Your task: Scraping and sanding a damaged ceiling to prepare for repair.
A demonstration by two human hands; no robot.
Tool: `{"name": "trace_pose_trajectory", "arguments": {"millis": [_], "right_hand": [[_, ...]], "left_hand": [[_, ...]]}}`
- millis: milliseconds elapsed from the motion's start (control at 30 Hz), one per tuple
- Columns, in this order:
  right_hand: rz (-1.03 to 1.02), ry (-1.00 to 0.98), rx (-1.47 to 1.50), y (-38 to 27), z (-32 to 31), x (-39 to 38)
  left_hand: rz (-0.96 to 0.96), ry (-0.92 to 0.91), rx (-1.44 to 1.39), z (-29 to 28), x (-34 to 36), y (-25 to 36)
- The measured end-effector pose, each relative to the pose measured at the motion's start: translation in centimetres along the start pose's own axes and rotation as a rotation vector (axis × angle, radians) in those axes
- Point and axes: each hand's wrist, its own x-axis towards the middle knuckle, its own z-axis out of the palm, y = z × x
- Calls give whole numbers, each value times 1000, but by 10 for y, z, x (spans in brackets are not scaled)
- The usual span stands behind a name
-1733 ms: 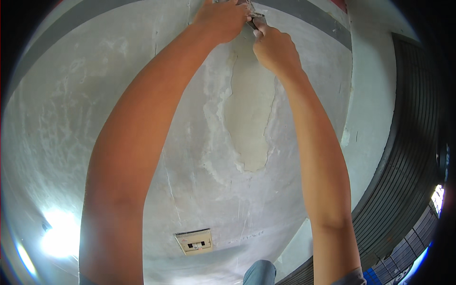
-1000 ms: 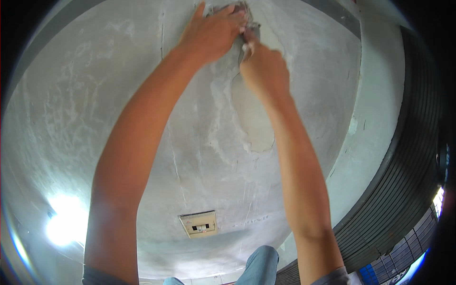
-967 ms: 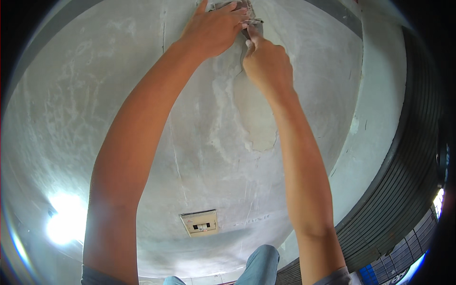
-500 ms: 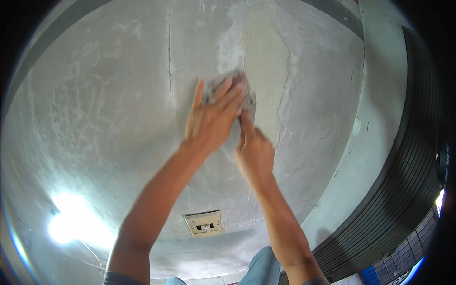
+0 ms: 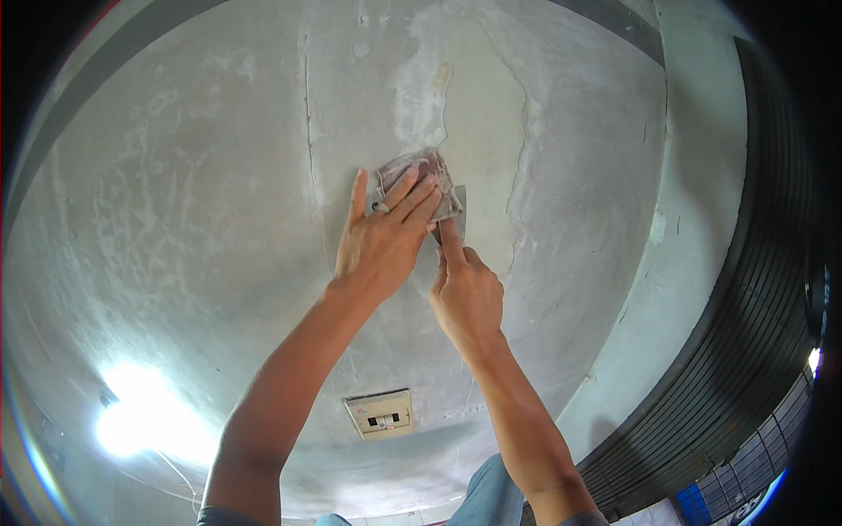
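My left hand [image 5: 381, 241] presses a worn reddish-grey sheet of sandpaper [image 5: 421, 175] flat against a grey plastered wall [image 5: 202, 202], fingers spread over it. My right hand [image 5: 465, 294] sits just below and right of it, gripping a small metal scraper [image 5: 456, 206] whose blade lies on the wall under the sandpaper's right edge, index finger stretched along it. Both hands rest at the lower left edge of a smooth pale patch of filler [image 5: 482, 131]. A thin vertical crack [image 5: 309, 131] runs down the wall left of the hands.
A small beige switch box [image 5: 380, 414] is set in the wall below my arms. A dark ribbed roller shutter [image 5: 745, 351] curves along the right. A bright light glare [image 5: 132, 421] sits low left. Blue cloth [image 5: 487, 495] shows at the bottom.
Both hands have slid down the wall from the top of the filler patch to its lower left edge, still together, with sandpaper and scraper kept against the surface.
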Motion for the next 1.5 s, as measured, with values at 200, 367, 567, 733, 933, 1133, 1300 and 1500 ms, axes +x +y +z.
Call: {"name": "trace_pose_trajectory", "arguments": {"millis": [200,367,567,733,933,1133,1300,1500], "right_hand": [[-48,137,-7,-31,-32,62],[8,22,-41,-16,-18,30],[-8,41,-2,-20,-18,42],[-3,44,3,-21,-23,40],[-50,45,-69,-6,-12,39],[-18,56,-60,-18,-21,41],[-26,54,-83,-18,-16,39],[-72,108,-101,-18,-20,59]], "left_hand": [[32,122,82,-21,77,-28],[7,84,33,-7,35,-6],[-56,81,67,-11,41,-7],[-77,86,92,-15,45,-11],[-118,123,55,-8,31,-10],[-184,160,12,-9,29,-9],[-196,162,23,-11,31,-16],[-219,168,-3,-14,28,-11]]}}
